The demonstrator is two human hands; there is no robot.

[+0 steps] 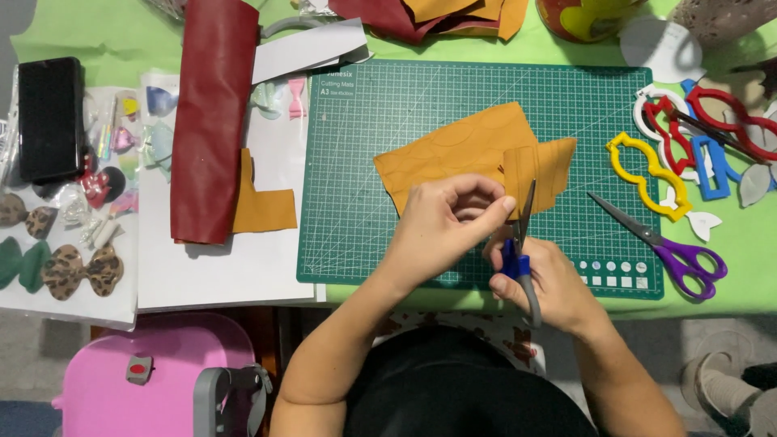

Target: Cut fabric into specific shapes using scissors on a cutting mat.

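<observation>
Head view: left hand (441, 222) curled, pinching mustard leather (461, 154) with traced curves, flat on gridded green mat (356, 194). Right hand (550, 283) gripping blue-handled scissors (522, 243), blades up against leather's right flap. Purple scissors (664, 243) and yellow template (647, 174) right; glossy red roll (206, 113) left on green table (745, 243).

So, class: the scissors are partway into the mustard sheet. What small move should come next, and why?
Probably close the blue-handled scissors in the right hand for another short snip: the blades stand in the mustard sheet, which the left hand pinches beside them.
</observation>
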